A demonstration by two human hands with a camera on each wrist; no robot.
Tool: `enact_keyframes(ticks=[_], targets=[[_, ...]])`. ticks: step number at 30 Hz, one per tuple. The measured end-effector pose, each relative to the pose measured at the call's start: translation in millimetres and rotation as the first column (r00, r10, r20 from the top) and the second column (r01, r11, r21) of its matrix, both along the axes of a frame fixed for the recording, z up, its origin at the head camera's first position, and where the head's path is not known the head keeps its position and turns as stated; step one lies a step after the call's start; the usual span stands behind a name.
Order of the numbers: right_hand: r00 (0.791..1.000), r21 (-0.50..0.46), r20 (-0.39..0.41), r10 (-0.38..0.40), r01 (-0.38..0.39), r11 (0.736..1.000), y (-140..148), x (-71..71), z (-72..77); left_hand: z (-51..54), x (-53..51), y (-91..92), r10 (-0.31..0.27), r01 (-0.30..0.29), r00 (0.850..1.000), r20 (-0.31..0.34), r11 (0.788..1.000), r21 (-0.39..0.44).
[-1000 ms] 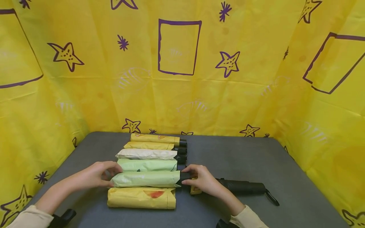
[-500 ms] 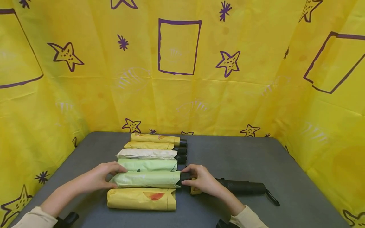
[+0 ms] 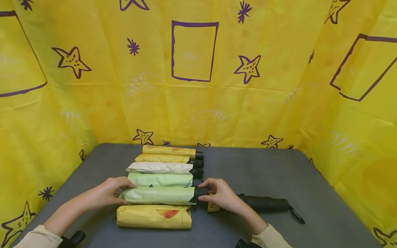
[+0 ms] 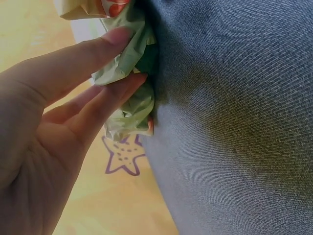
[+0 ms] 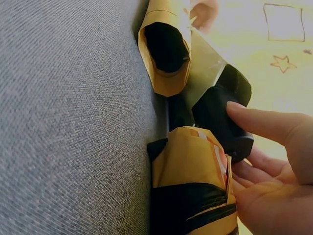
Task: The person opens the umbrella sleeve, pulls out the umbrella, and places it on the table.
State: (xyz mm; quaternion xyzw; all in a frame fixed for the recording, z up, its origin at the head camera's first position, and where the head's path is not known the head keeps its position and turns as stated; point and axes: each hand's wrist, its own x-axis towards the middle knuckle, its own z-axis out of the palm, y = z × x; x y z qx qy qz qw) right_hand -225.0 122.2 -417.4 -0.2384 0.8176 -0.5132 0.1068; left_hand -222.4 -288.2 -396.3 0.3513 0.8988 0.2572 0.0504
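Observation:
A folding umbrella in a light green sleeve (image 3: 158, 195) lies crosswise in front of me, its black handle (image 3: 201, 193) pointing right. My left hand (image 3: 107, 191) pinches the sleeve's left end between thumb and fingers; the left wrist view shows the crumpled green fabric (image 4: 115, 68) there. At the other end my right hand (image 3: 222, 195) grips the black handle, which the right wrist view shows sticking out of the green sleeve. Nearer to me lies a yellow sleeve (image 3: 153, 217) with a red-orange print; its dark mouth faces right.
Behind the green umbrella, several sleeved umbrellas lie in a row: light green (image 3: 161, 179), white (image 3: 159, 167) and yellow (image 3: 169, 151). A black folding umbrella (image 3: 263, 204) with a wrist strap lies right, partly behind my right hand. Yellow printed cloth (image 3: 198, 113) encloses the grey table (image 3: 257, 172).
My left fingers have moved slightly right over the green sleeve's end. The sleeve's right edge has shifted slightly left, and a little more of the handle shows. My right hand has barely moved.

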Motion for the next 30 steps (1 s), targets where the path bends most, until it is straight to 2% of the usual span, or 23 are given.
enact_keyframes(ticks=[5,12,18,25,30], targets=[[1.000,0.004,-0.007,-0.002,0.002,1.000,0.5,-0.2,0.9,1.2,0.8,0.0,0.005,-0.005,1.000,0.004,1.000,-0.012],[1.000,0.012,-0.001,-0.002,0.002,1.000,2.8,-1.7,5.0,-0.5,-2.2,-0.3,-0.013,0.013,0.999,-0.031,1.000,-0.005],[0.999,0.013,-0.042,0.007,-0.007,1.000,6.6,-2.9,9.6,-5.3,-6.0,-2.5,-0.053,0.057,0.995,-0.082,0.998,0.040],[1.000,-0.042,0.027,0.004,-0.003,0.999,15.0,-4.5,8.6,-9.7,-8.1,-6.1,-0.078,0.087,0.987,-0.143,0.995,0.056],[0.999,-0.041,0.041,-0.002,0.004,0.999,18.5,-7.8,5.4,-7.5,-7.2,-5.6,-0.074,0.082,0.991,-0.110,0.994,0.071]])
